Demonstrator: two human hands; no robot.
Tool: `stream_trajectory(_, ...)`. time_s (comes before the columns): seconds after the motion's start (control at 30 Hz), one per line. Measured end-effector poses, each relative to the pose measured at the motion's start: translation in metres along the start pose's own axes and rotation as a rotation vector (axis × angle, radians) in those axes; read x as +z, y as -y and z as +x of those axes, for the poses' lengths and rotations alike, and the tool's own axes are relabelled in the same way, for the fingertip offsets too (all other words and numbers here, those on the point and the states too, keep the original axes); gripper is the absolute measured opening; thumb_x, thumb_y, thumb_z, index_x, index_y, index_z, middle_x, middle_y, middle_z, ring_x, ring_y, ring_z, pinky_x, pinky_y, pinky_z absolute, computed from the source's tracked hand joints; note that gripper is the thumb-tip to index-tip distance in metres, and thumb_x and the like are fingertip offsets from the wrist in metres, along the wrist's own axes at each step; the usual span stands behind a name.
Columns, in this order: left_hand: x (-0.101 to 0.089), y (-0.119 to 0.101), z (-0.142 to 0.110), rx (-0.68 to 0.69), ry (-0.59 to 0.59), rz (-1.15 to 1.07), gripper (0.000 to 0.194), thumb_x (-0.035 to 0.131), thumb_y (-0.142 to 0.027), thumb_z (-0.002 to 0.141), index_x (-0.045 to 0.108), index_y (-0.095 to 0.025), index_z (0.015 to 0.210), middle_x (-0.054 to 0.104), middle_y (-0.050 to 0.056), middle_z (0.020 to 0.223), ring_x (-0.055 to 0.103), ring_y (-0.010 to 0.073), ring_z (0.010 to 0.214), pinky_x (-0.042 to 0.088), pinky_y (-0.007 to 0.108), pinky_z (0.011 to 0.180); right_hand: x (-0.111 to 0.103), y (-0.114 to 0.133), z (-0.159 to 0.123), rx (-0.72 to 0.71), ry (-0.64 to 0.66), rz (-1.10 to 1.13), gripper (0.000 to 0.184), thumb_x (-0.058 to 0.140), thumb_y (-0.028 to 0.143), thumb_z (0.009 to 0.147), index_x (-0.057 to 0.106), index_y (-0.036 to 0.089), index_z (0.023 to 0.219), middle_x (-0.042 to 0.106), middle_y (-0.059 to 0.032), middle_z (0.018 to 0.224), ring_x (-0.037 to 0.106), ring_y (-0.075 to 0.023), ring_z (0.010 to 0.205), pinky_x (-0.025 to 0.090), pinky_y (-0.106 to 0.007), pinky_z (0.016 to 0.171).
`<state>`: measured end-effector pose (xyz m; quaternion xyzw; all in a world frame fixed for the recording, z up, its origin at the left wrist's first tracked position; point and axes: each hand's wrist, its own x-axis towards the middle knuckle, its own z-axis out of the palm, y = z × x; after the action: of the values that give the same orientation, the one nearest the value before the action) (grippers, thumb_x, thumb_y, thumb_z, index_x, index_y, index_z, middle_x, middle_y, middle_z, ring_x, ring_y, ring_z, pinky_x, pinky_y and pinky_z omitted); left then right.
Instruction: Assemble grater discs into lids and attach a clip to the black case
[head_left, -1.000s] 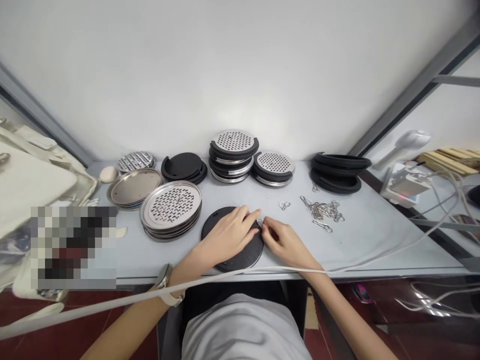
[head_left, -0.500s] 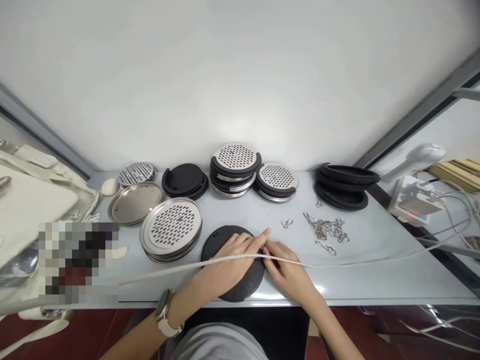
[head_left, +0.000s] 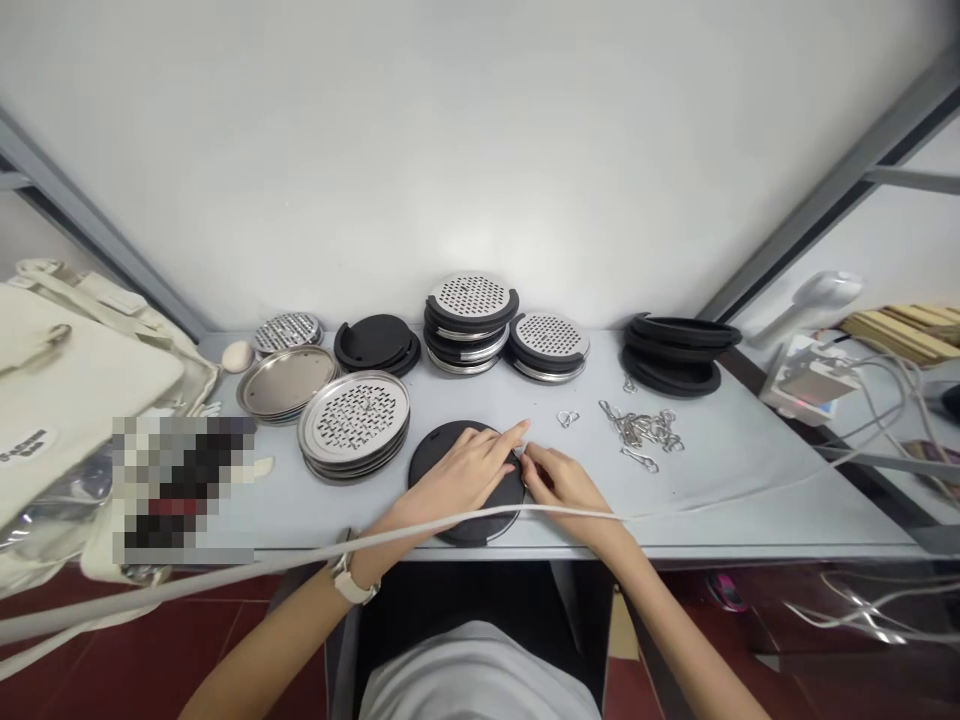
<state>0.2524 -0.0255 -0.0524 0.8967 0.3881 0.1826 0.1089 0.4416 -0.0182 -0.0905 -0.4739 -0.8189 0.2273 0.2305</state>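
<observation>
In front of me a round black disc (head_left: 480, 528) lies flat near the table's front edge. My left hand (head_left: 474, 470) rests across its top, fingers stretched out and index finger reaching past the upper right rim. At that rim my right hand (head_left: 559, 480) is closed, thumb and fingertips pinched on a small silvery clip (head_left: 519, 451), mostly hidden by the fingers. A loose wire clip (head_left: 568, 419) lies just beyond. Farther right is a tangled heap of metal clips (head_left: 645, 428).
Perforated metal discs (head_left: 352, 420) and plain metal lids (head_left: 289, 380) are stacked at left. Black discs (head_left: 375, 345), mixed stacks (head_left: 471, 325) and black rings (head_left: 679, 360) line the wall. A white cable (head_left: 450, 521) crosses before my hands. A scanner (head_left: 806, 305) stands at right.
The whole view has shifted, so the table sits slightly higher in it. Both hands stay at the black disc's right rim, with only small finger movement.
</observation>
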Motion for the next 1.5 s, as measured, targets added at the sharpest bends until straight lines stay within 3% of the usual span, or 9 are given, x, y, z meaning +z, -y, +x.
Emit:
stream_trajectory(0.13,0.0016,0.0000,-0.0025,0.050,-0.021,0.045,0.051,0.031,-0.020,0.098,0.012,-0.018,0.145,0.050,0.011,0.130,0.049,0.0204,0.114,0.036,0.037,0.095,-0.0003,0.0021,-0.0005,-0.016,-0.026,-0.011,0.024,0.033,0.028,0.095,0.052,0.019,0.084,0.058,-0.0031,0.072,0.052,-0.0157,0.064,0.039,-0.026,0.062)
stream_trajectory(0.37,0.0086,0.0045,-0.0024,0.073,-0.064,0.051,0.050,0.035,-0.017,0.097,0.016,-0.017,0.143,0.057,0.010,0.119,0.053,0.0187,0.106,0.039,0.036,0.094,-0.0007,0.0058,-0.0005,-0.046,-0.035,0.006,0.027,0.029,0.029,0.096,0.051,0.019,0.083,0.060,-0.0034,0.074,0.055,-0.0160,0.066,0.039,-0.026,0.063)
stream_trajectory(0.7,0.0036,0.0014,-0.0036,0.092,-0.069,0.084,0.048,0.036,-0.018,0.096,0.020,-0.012,0.141,0.048,0.014,0.132,0.049,0.0218,0.112,0.038,0.037,0.096,-0.0029,0.0081,-0.0007,-0.030,-0.035,0.004,0.028,0.030,0.030,0.096,0.048,0.020,0.077,0.055,-0.0006,0.067,0.050,-0.0142,0.060,0.038,-0.025,0.059)
stream_trajectory(1.2,0.0079,0.0054,-0.0021,0.087,-0.068,-0.001,0.051,0.034,-0.013,0.095,0.015,-0.017,0.143,0.057,0.011,0.118,0.055,0.0206,0.107,0.040,0.038,0.093,-0.0005,0.0048,-0.0007,-0.039,-0.049,-0.005,0.030,0.030,0.031,0.096,0.047,0.020,0.075,0.054,0.0002,0.065,0.049,-0.0141,0.059,0.037,-0.025,0.058)
stream_trajectory(1.5,0.0077,0.0046,-0.0025,0.080,-0.090,-0.007,0.051,0.035,-0.012,0.095,0.018,-0.017,0.142,0.057,0.010,0.120,0.054,0.0197,0.106,0.040,0.037,0.093,-0.0008,0.0050,-0.0006,-0.051,-0.042,0.016,0.026,0.032,0.028,0.095,0.046,0.020,0.075,0.054,-0.0004,0.067,0.049,-0.0137,0.060,0.038,-0.025,0.060)
